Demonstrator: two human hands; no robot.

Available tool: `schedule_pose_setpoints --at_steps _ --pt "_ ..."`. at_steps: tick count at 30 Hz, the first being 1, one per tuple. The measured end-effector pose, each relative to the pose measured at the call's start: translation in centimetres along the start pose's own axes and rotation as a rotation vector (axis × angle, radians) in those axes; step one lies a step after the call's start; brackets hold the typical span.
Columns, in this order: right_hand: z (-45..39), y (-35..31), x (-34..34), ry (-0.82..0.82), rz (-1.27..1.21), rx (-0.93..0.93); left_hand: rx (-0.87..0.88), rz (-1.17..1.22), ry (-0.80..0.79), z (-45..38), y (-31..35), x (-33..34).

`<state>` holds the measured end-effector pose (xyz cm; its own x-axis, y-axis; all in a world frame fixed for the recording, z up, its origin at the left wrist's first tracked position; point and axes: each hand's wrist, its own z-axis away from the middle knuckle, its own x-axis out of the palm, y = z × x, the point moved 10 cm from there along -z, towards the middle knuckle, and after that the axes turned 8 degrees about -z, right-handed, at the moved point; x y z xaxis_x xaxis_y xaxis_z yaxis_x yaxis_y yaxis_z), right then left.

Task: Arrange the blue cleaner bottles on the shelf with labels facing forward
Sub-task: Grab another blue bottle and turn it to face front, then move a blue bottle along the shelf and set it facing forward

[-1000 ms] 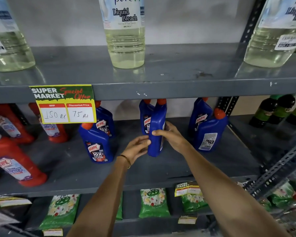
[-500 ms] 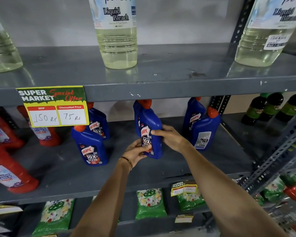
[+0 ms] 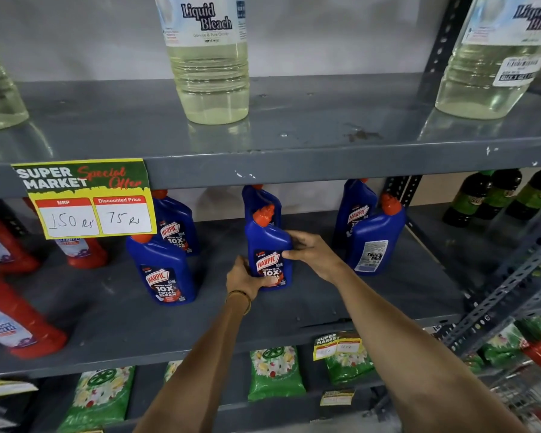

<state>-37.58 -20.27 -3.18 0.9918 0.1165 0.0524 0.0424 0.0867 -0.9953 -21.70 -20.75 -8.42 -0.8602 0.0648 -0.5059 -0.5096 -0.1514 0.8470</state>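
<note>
Right now both hands grip one blue cleaner bottle [image 3: 267, 245] standing upright near the middle of the grey middle shelf [image 3: 294, 307], its HARPIC label turned toward the front edge. The left hand [image 3: 242, 279] wraps the bottle's lower left side, fingers curled round its base, a thin bracelet [image 3: 241, 296] on the wrist. The right hand [image 3: 313, 253] clasps the bottle's right side, thumb lying across the label's upper edge. Directly behind it stands a second blue bottle [image 3: 260, 198], partly hidden. Toward the shelf's left, a front blue bottle [image 3: 163, 270] and another behind it [image 3: 177, 226] both show their labels. Toward the right end, one blue bottle [image 3: 377, 239] shows its white back label to the front edge, with a label-forward bottle [image 3: 356, 210] behind it. Red bottles [image 3: 13, 320] crowd the left end. A yellow price tag [image 3: 85, 198] hangs from the upper shelf's front edge, where clear bleach bottles [image 3: 210, 57] stand.
</note>
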Motion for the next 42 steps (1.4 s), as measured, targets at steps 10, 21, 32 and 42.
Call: schedule_pose_setpoints --at_steps 10,21,32,42 --pt "1.4 0.8 -0.9 0.119 -0.065 0.039 -0.076 -0.064 0.028 1.2 -1.0 0.3" --pt "10.6 5.8 -9.3 0.768 0.035 0.165 -0.103 -0.14 -0.022 7.0 -0.4 4.9" --pt "11.8 3.2 -20.4 0.786 0.067 0.131 -0.005 -0.15 -0.143 5.2 6.8 13.4" --pt "6.4 2.0 -21.8 0.238 0.095 0.094 0.103 -0.084 -0.197 1.8 13.2 18.6"
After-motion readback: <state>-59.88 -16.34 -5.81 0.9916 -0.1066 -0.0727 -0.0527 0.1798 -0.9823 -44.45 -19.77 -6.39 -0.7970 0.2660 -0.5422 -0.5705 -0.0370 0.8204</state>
